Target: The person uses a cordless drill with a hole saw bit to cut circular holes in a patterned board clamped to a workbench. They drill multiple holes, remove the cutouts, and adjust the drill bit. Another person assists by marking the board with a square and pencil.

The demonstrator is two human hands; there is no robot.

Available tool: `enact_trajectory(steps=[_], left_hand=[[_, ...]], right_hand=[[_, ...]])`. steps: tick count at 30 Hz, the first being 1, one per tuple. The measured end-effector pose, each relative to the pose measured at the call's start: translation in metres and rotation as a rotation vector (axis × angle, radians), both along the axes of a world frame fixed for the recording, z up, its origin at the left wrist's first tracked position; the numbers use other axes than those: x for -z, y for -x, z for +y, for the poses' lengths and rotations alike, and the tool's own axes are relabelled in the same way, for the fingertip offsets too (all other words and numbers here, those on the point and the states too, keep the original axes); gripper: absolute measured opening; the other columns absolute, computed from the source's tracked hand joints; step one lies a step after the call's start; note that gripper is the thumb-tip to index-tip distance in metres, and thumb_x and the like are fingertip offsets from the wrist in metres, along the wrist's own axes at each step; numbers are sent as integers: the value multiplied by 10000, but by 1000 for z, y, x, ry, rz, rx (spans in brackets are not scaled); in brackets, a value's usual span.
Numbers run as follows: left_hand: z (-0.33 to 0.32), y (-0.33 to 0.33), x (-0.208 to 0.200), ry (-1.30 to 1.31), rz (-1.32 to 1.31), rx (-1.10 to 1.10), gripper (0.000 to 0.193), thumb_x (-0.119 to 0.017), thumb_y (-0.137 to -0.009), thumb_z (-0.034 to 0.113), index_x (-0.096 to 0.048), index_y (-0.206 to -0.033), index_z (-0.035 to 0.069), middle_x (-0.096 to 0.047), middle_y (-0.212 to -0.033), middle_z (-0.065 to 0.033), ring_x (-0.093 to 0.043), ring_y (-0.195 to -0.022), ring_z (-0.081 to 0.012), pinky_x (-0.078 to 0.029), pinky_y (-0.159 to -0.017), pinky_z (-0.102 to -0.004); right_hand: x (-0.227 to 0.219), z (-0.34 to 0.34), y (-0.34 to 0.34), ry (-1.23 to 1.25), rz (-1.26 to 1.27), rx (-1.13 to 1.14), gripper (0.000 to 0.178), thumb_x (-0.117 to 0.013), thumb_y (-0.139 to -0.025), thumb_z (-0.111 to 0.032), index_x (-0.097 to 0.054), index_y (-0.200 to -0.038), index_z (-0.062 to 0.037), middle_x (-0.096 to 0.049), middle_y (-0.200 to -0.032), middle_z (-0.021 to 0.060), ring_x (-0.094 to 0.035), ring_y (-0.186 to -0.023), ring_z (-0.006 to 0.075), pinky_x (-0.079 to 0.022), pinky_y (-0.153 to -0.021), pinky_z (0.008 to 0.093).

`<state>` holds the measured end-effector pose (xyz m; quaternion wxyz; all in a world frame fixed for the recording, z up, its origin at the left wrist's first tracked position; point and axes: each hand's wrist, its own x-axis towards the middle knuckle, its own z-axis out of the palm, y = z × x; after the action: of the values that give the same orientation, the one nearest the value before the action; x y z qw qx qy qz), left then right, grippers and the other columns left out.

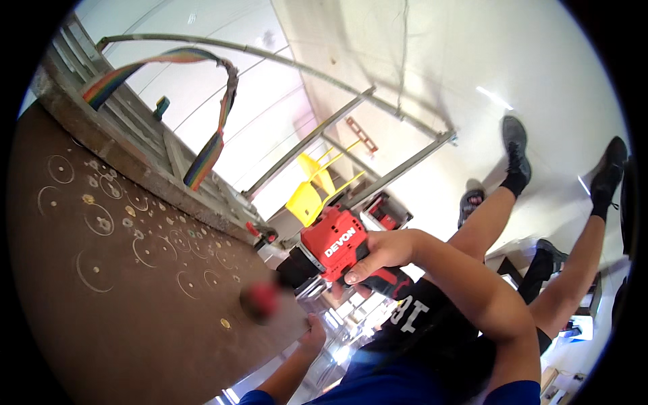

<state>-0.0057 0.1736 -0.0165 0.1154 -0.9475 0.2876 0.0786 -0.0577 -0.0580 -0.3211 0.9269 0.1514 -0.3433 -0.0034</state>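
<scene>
My right hand (378, 256) is closed round the grip of a red and black cordless drill (343, 243), with the thumb lying along its near side. The drill's black front end (297, 268) points left toward a large brown board (155, 331). A round red and dark piece (262, 302) is by the board in front of the drill, too blurred to make out. Lower down, my left hand (313, 333) grips the board's right edge, its fingers partly hidden. Ring-shaped scratches and small holes (99, 219) mark the board's upper part.
Along the board's far edge runs a worn frame with a rainbow-striped strap (204, 162). Beyond it stand metal rails (317, 131) and a yellow chair (305, 202). Bare legs in dark shoes (517, 148) are on the pale floor to the right. Another red-black tool (386, 212) lies behind the drill.
</scene>
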Motion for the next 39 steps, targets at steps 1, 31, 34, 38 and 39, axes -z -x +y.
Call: enact_trajectory(steps=[1,31,34,38,39], left_hand=[[-6,6,5,54,21,-53,594,-490,-901,-24,-317,-1465,-90,-435,-1461,-197,-434,-1338,-287,-287,-1107,-342],[24,-59,74,901,889,-691,490,-430,-1043,447,-502,-1281,25,-622,-1136,-41,-598,-1016,-139,-491,-922,-337],[-31,-58,52,1048,940,-901,357,-409,-1064,329,-498,-1234,27,-588,-1074,-34,-559,-953,-143,-468,-858,-323],[-40,-63,45,1039,980,-885,386,-410,-1071,343,-478,-1308,46,-596,-1172,-48,-572,-1044,-146,-466,-946,-329],[-38,-55,43,1140,997,-965,376,-392,-1073,334,-477,-1310,55,-605,-1197,-62,-582,-1108,-177,-472,-979,-367]], right_hand=[[0,0,3,-5,3,14,355,-718,-887,-206,-609,-1168,-20,-695,-1065,151,-683,-710,192,-571,-636,315],[14,25,36,169,493,-310,405,-737,-799,-248,-606,-1045,46,-638,-910,150,-596,-619,171,-524,-607,342],[18,22,31,169,508,-293,403,-736,-799,-248,-608,-1042,47,-639,-912,152,-596,-621,172,-525,-609,343],[17,19,27,127,468,-264,401,-735,-799,-249,-610,-1039,47,-640,-916,154,-596,-622,173,-526,-612,344],[18,22,22,121,431,-269,401,-735,-799,-249,-611,-1039,47,-641,-917,155,-596,-623,173,-526,-612,344]])
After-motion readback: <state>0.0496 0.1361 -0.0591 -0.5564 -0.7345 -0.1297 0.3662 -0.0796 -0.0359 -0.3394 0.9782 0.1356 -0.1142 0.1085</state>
